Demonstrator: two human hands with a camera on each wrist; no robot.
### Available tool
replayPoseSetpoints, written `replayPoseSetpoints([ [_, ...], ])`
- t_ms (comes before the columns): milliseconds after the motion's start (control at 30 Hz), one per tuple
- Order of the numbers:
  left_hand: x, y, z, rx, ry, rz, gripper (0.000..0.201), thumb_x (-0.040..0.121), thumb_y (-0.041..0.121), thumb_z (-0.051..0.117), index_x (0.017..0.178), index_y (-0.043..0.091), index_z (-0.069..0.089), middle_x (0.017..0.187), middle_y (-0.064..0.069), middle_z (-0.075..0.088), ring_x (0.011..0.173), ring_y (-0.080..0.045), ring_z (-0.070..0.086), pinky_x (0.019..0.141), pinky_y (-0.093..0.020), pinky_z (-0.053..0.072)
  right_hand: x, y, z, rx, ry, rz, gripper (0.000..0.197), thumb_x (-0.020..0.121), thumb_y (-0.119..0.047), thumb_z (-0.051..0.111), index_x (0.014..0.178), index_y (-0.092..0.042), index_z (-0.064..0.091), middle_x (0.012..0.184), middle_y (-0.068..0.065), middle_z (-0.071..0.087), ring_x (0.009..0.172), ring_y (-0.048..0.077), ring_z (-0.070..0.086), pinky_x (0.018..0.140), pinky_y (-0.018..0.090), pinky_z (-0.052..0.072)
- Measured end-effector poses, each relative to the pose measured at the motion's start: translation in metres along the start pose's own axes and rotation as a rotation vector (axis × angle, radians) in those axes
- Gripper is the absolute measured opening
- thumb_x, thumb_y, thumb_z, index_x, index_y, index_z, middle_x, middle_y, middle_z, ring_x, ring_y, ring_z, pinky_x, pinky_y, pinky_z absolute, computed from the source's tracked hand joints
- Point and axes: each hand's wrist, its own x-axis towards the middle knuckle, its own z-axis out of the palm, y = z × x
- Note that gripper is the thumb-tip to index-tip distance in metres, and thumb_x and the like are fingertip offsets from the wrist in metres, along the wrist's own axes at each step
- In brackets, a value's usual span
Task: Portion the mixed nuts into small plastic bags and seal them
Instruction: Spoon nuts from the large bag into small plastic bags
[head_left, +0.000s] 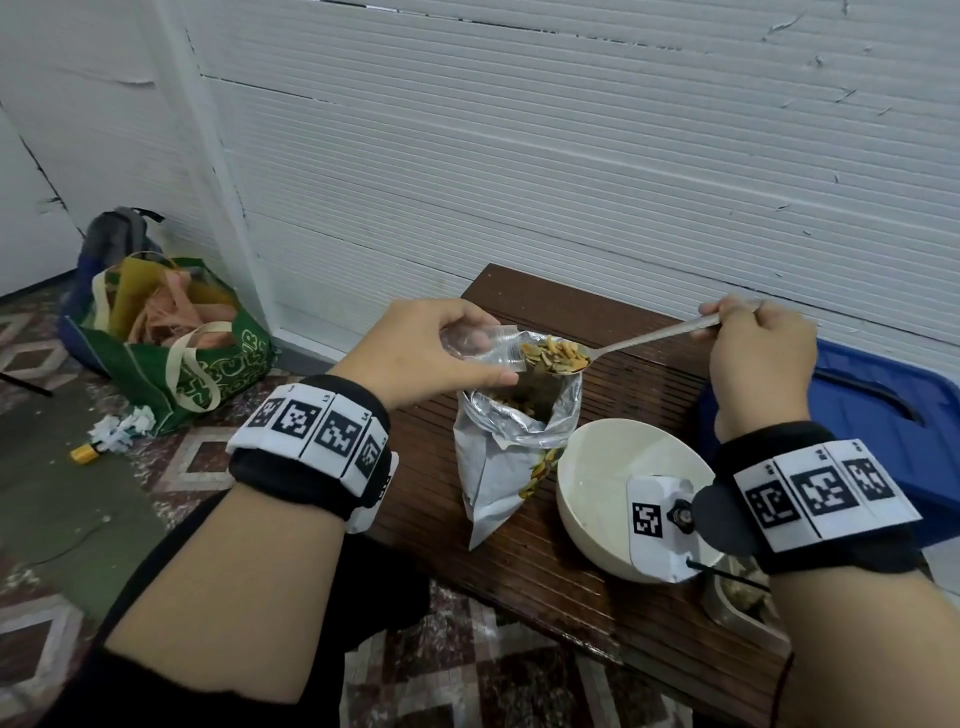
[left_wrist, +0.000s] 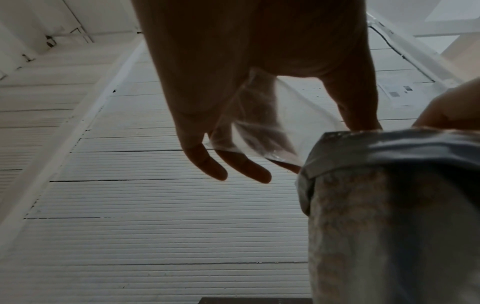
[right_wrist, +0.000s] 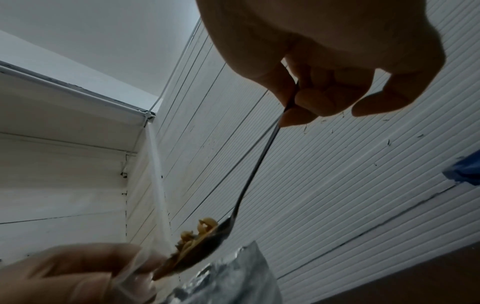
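The small clear bag (head_left: 480, 345) hangs above the open mouth of the foil nut pouch (head_left: 514, 441), which stands at the middle of the table (head_left: 644, 364), likely so that any nuts that miss fall back into the pouch. The left hand (head_left: 421, 353) pinches the bag's rim between thumb and fingers (left_wrist: 207, 164), turning its mouth toward the spoon (head_left: 623, 345). The right hand (head_left: 761, 353), fingers curled round the handle's far end, brings the heaped bowl of nuts (head_left: 553, 353) right to that mouth; tipping looks like the next step. A white bowl (head_left: 613, 457) sits just beside the pouch toward the near edge, under the right wrist. A blue lid (head_left: 883, 405) lies off the table's right edge, and a green shopping bag (head_left: 208, 364) stands on the floor to the left; neither obstructs.
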Motion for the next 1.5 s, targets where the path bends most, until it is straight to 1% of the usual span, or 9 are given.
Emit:
replayPoseSetpoints([
  [233,0.002,0.006,0.01,0.135,-0.03,0.046,0.055,0.062,0.049,0.084,0.111,0.031,0.066,0.103,0.018,0.066,0.096,0.003,0.058,0.073,0.001,0.037,-0.001,-0.011,0.008,-0.041,-0.069,-0.033,0.031,0.098,-0.019,0.043,0.076,-0.016,0.063,0.064,-0.011,0.058,0.063,0.0,0.049,0.06,0.018,0.037],
  [533,0.004,0.005,0.018,0.131,-0.03,0.044,0.05,0.059,0.057,0.082,0.102,0.04,0.065,0.092,0.026,0.062,0.09,0.008,0.057,0.097,-0.031,0.046,-0.007,-0.01,0.021,-0.027,-0.149,-0.049,0.031,0.099,-0.02,0.044,0.078,-0.014,0.066,0.065,-0.012,0.061,0.066,0.004,0.054,0.074,0.026,0.043],
  [633,0.005,0.003,0.021,0.116,-0.011,0.051,0.049,0.051,0.072,0.075,0.091,0.048,0.062,0.092,0.027,0.065,0.094,0.002,0.06,0.1,-0.041,0.045,-0.008,-0.011,0.025,0.002,-0.184,-0.053,0.03,0.099,-0.02,0.045,0.082,-0.014,0.069,0.062,-0.008,0.062,0.066,0.008,0.056,0.075,0.028,0.047],
  [733,0.006,0.002,0.024,0.09,0.022,0.062,0.055,0.047,0.08,0.063,0.09,0.047,0.063,0.092,0.026,0.066,0.095,0.002,0.06,0.099,-0.042,0.045,-0.011,-0.012,0.027,0.079,-0.225,-0.084,0.031,0.099,-0.019,0.046,0.076,-0.022,0.066,0.061,-0.007,0.064,0.076,0.014,0.06,0.084,0.035,0.049],
  [900,0.005,0.003,0.028,0.037,0.1,0.09,0.043,0.054,0.079,0.063,0.083,0.046,0.062,0.084,0.023,0.067,0.089,0.002,0.06,0.095,-0.044,0.047,-0.02,-0.021,0.023,0.231,-0.337,-0.265,0.024,0.101,-0.017,0.044,0.086,-0.016,0.063,0.077,-0.003,0.062,0.061,-0.003,0.053,0.06,0.014,0.041],
  [1033,0.004,0.006,0.022,-0.067,0.143,0.071,0.028,0.069,0.057,0.076,0.086,0.038,0.064,0.086,0.017,0.068,0.082,0.004,0.061,0.075,-0.011,0.046,-0.02,-0.029,0.015,0.255,-0.318,-0.423,0.021,0.101,-0.02,0.045,0.088,-0.021,0.062,0.081,-0.001,0.063,0.063,0.0,0.05,0.063,0.018,0.041],
  [1133,0.003,0.006,0.017,-0.164,0.178,0.065,0.022,0.073,0.045,0.076,0.084,0.036,0.061,0.084,0.016,0.066,0.077,0.013,0.058,0.066,0.0,0.042,-0.016,-0.033,0.009,0.316,-0.239,-0.479,0.021,0.1,-0.022,0.046,0.087,-0.024,0.062,0.082,-0.003,0.063,0.071,0.008,0.054,0.063,0.021,0.041],
  [1367,0.002,0.002,0.011,-0.316,0.188,0.057,0.022,0.082,0.042,0.069,0.095,0.026,0.063,0.083,0.003,0.074,0.073,-0.003,0.068,0.064,-0.014,0.051,-0.008,-0.033,0.0,0.242,0.029,-0.463,0.025,0.099,-0.022,0.043,0.078,-0.029,0.055,0.079,-0.009,0.061,0.062,0.0,0.051,0.065,0.018,0.041],
  [1500,0.004,0.002,0.012,-0.304,0.107,0.07,0.034,0.082,0.051,0.058,0.103,0.023,0.061,0.092,0.003,0.074,0.084,-0.008,0.069,0.079,-0.025,0.053,-0.018,-0.02,0.009,-0.035,-0.137,-0.49,0.022,0.099,-0.021,0.046,0.082,-0.027,0.059,0.074,-0.016,0.06,0.071,0.004,0.055,0.067,0.018,0.042],
])
